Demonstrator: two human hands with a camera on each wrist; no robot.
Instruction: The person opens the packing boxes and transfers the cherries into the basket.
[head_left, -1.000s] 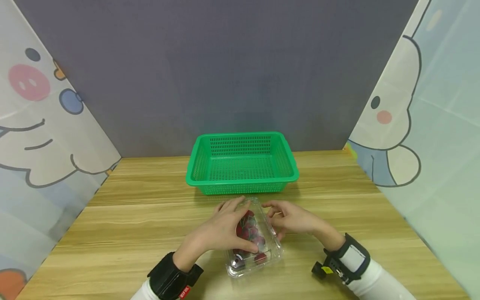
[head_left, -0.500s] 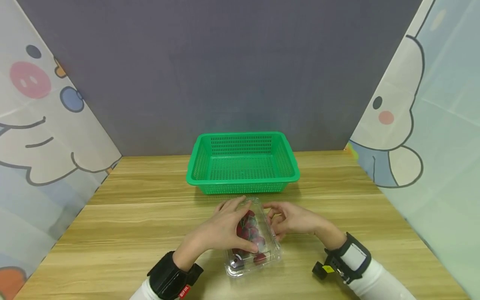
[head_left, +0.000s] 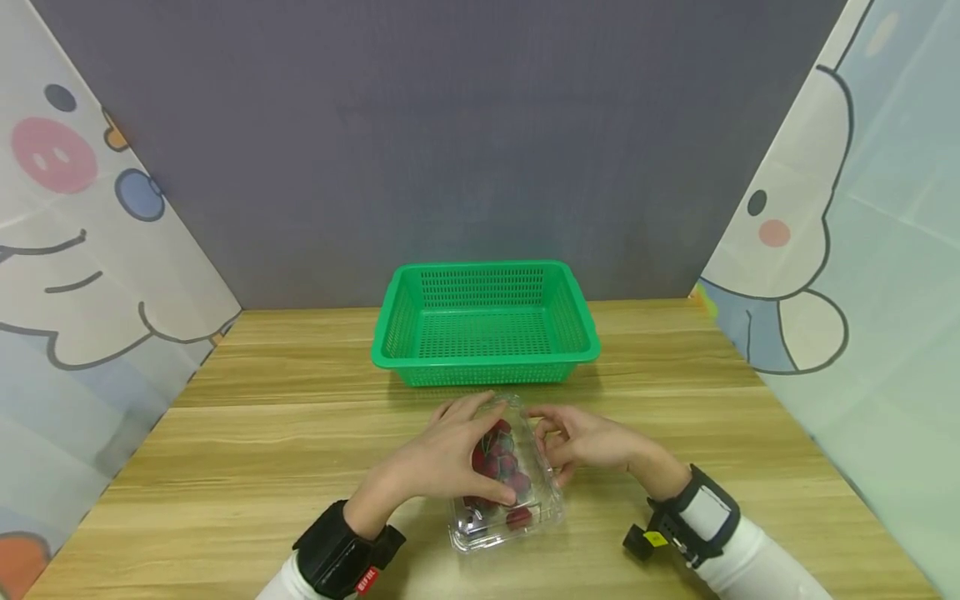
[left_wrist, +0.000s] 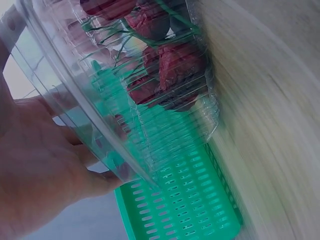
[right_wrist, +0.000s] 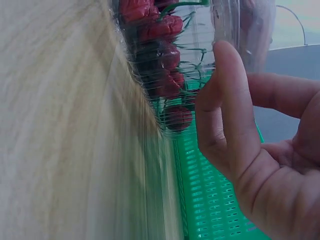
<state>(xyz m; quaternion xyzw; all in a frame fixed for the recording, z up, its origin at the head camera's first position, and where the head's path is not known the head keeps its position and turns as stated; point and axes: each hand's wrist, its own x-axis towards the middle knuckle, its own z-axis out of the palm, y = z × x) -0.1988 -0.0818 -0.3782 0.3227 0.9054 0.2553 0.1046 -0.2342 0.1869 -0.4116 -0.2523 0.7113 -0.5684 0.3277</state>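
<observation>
A clear plastic clamshell box [head_left: 542, 510] lies at a slant on the table before me. Round red fruits [head_left: 519, 482] with thin green stems show through its ridged walls. My left hand [head_left: 438, 467] rests across the lid, thumb and fingers spread wide; in the left wrist view its palm [left_wrist: 35, 165] is beside the lid's rim. At the box's right edge, my right hand [head_left: 592, 439] pinches the rim with thumb and forefinger, the other fingers curled. The right wrist view shows the thumb [right_wrist: 232, 95] with its tip right at the rim.
Just behind the box stands a green slotted plastic basket [head_left: 480, 362] with nothing in it. The wooden table [head_left: 285, 417] ends at a dark grey panel [head_left: 480, 150]. Cartoon-printed sheets [head_left: 97, 275] flank it on both sides.
Both hands keep their places on the box. The right hand's fingers shift slightly at the rim; otherwise the scene stays almost the same.
</observation>
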